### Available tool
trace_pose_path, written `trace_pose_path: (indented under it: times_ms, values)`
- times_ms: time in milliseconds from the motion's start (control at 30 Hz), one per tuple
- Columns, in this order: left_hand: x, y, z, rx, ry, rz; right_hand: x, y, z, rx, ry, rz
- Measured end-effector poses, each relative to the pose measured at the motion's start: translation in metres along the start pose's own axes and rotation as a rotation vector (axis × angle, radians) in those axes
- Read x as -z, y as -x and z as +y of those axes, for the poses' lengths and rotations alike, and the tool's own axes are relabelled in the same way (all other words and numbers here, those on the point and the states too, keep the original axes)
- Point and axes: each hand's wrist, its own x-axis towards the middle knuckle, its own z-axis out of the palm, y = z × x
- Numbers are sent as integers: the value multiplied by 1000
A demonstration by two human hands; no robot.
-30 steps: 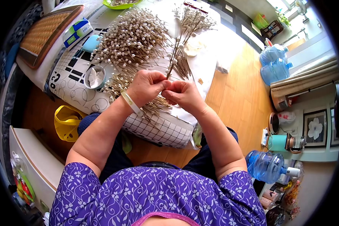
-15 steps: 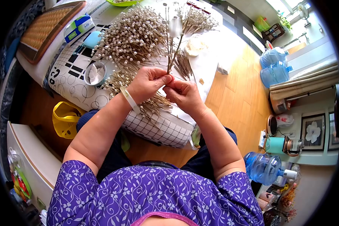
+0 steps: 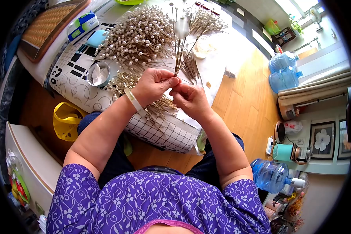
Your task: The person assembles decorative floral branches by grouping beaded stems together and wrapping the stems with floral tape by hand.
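Upright above the table, a spray of artificial flower stems (image 3: 178,58) with a white bud (image 3: 181,28) is pinched near its lower end by my left hand (image 3: 155,85). My right hand (image 3: 192,100) is closed just below and to the right, its thumb and fingers pressed together close to the stem ends. Whatever those fingers hold is too small to make out. Behind my left hand lies a big heap of thin stems tipped with white beads (image 3: 138,37). A smaller bunch of pale-tipped stems (image 3: 126,84) lies under my left wrist.
On the table are a round tin with white petal-like pieces (image 3: 98,74), a light blue box (image 3: 97,39), a tissue pack (image 3: 83,26), a white flower (image 3: 203,46) and bare brown stems (image 3: 191,69). A yellow bag (image 3: 66,121) stands at the left; water bottles (image 3: 273,175) are at the right.
The stems in my left hand have fanned out slightly, one leaning further right. Both hands stay in nearly the same place, still closed. The view has shifted a little.
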Motion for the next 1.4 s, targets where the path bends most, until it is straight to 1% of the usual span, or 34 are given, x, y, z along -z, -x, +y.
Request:
trace_pose_path:
  times_ms: [67,100,167,233,300,333,400,433,467,567,667,767,800,867,900,1000,1067,1100,1167,1200,1267,1333,1400]
  values:
    - [6,-1,1,8,-90,-43,1,2,-6,-113,-126,-36]
    - [9,-2,-1,10,-89,-41,2,2,-5,-113,-126,-37]
    - [11,-2,-3,-5,-79,-45,3,2,-4,-149,-243,-79]
    - [13,-2,-6,-16,-67,-50,1,2,-3,-134,-231,-76]
    - [15,-3,-6,-8,-187,-87,1,2,-2,-118,-220,-70]
    - [14,-3,-6,-8,-187,-87,1,2,-1,-107,-175,-63]
    - [5,0,-3,-156,-311,-55,1,0,2,-92,-129,-51]
    - [0,2,-6,-122,-208,-31,1,0,5,-69,-126,-46]
    - [1,2,-6,-121,-206,-31,0,1,7,-49,-123,-44]
    - [5,3,-3,-6,-219,-45,-2,2,0,-57,-129,-20]
    - [7,2,1,15,-216,-83,-1,3,6,-55,-112,-47]
    - [9,1,-2,60,-209,-69,-3,3,5,-44,-49,-81]
    - [7,1,-2,58,-209,-72,-3,3,3,-44,-47,-78]
    - [1,5,-1,-25,-173,-36,-4,3,-1,-78,-140,5]
    - [-2,6,-5,-47,-165,-22,-4,3,-2,-75,-141,8]
    - [1,6,-12,-18,-219,-7,-4,5,0,-60,-160,9]
    - [1,4,-7,-6,-243,-9,-2,4,8,-43,-86,18]
    - [1,3,-6,10,-187,-2,-1,3,9,-9,-43,38]
    - [1,1,-6,47,-104,9,-2,3,6,6,-53,54]
    - [1,1,-7,45,-106,7,-3,3,4,15,-65,67]
    - [-1,0,-10,-33,-114,20,-2,3,5,28,-89,77]
    - [-5,5,-6,-20,-97,-9,-1,3,4,-43,-221,74]
    - [-8,9,-13,-61,-145,26,0,3,5,-72,-252,56]
